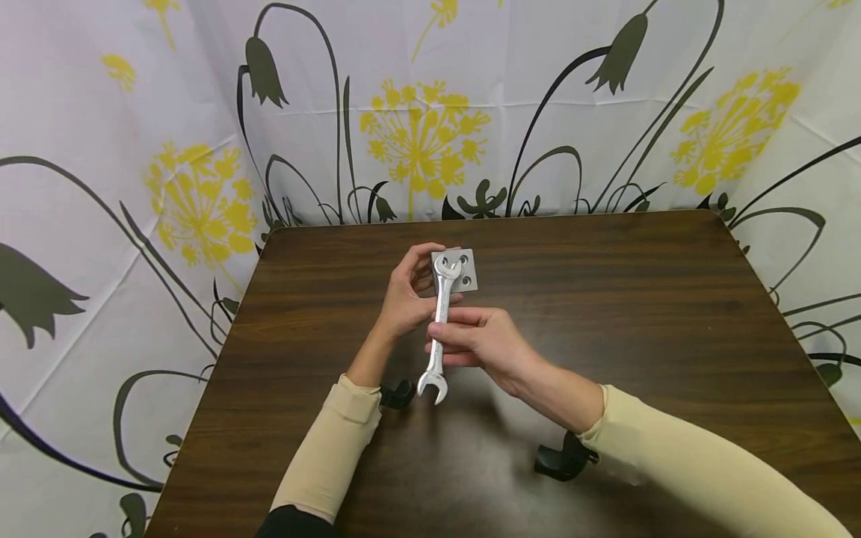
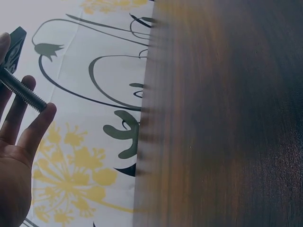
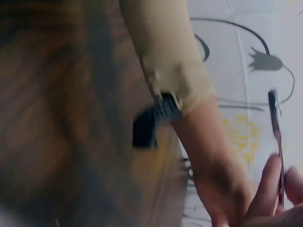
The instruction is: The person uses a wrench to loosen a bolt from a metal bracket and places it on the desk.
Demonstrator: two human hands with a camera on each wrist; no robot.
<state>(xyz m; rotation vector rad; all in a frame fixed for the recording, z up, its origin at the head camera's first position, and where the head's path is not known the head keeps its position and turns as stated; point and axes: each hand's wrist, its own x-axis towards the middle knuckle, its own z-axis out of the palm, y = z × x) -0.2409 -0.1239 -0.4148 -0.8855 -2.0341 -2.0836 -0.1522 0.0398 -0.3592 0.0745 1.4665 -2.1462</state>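
Note:
My left hand (image 1: 403, 300) grips a square grey metal plate (image 1: 469, 282) with holes in it, held up over the table. A threaded bolt (image 2: 27, 93) sticks out from the plate's back in the left wrist view, and one fingertip is at its end. Between thumb and fingers, my right hand (image 1: 494, 345) holds a silver double open-ended wrench (image 1: 442, 299). The wrench's upper jaw overlaps the plate's face; whether it fits round anything there, I cannot tell. Its lower end points back towards me. In the right wrist view the wrench (image 3: 274, 113) shows edge-on.
A dark wood-grain table (image 1: 323, 299) lies under both hands. Behind it hangs a white curtain (image 1: 525, 67) with yellow and grey flowers. Black camera mounts (image 1: 563, 457) sit at both wrists, just past the cream sleeves (image 1: 673, 441).

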